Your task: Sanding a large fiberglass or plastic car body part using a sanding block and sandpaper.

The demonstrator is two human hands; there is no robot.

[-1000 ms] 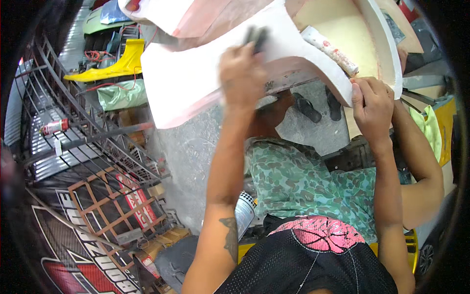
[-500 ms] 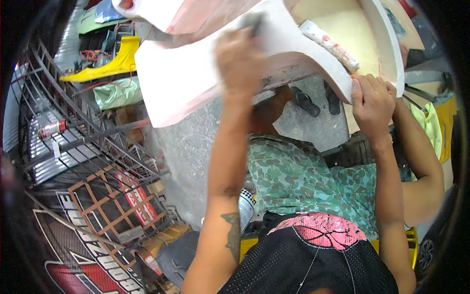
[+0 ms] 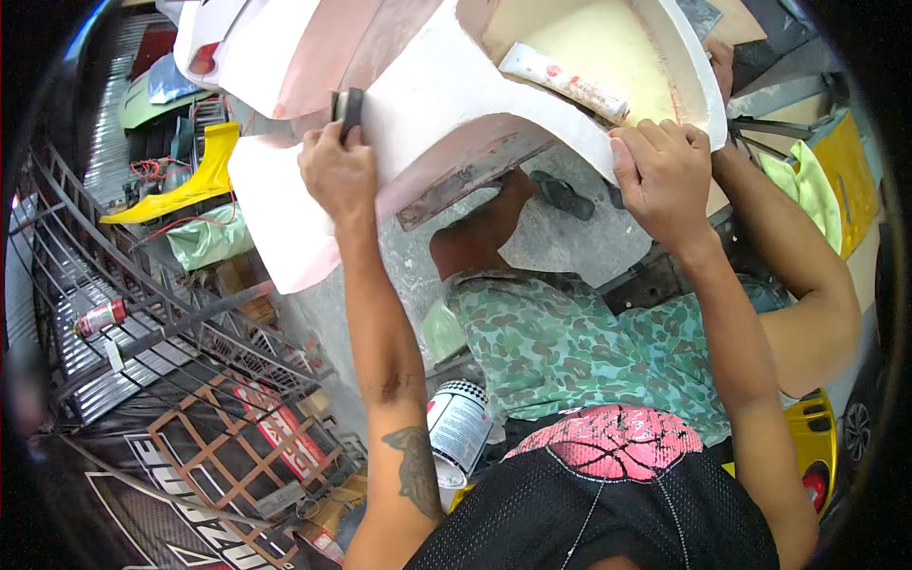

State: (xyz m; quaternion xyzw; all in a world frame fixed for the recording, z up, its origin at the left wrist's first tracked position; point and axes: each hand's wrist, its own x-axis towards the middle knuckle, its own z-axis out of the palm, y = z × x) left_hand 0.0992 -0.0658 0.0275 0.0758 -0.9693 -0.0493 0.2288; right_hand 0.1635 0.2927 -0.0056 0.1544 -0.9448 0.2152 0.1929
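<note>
A large white curved body panel (image 3: 432, 85) lies across the top of the view, with pinkish patches and an arched cutout along its near side. My left hand (image 3: 342, 171) is closed round a small dark sanding block (image 3: 350, 109), which stands on edge at the panel's surface. Further right, my right hand (image 3: 665, 176) has its fingers wrapped over the panel's near rim. A white tube with red marks (image 3: 565, 81) rests in the cream-coloured hollow beside that hand. My right palm and the rim beneath it are hidden.
On the left stand a black metal rack (image 3: 142, 275) and a yellow curved part (image 3: 209, 171). A paint can (image 3: 458, 427) sits beside my left arm. Under the cutout, a dark slipper (image 3: 562, 195) lies on grey floor. A bent bare limb (image 3: 788, 228) is right of my right arm.
My left hand has moved left and slightly down with the sanding block, and its motion blur is gone. The view has shifted; my right hand still grips the panel's rim.
</note>
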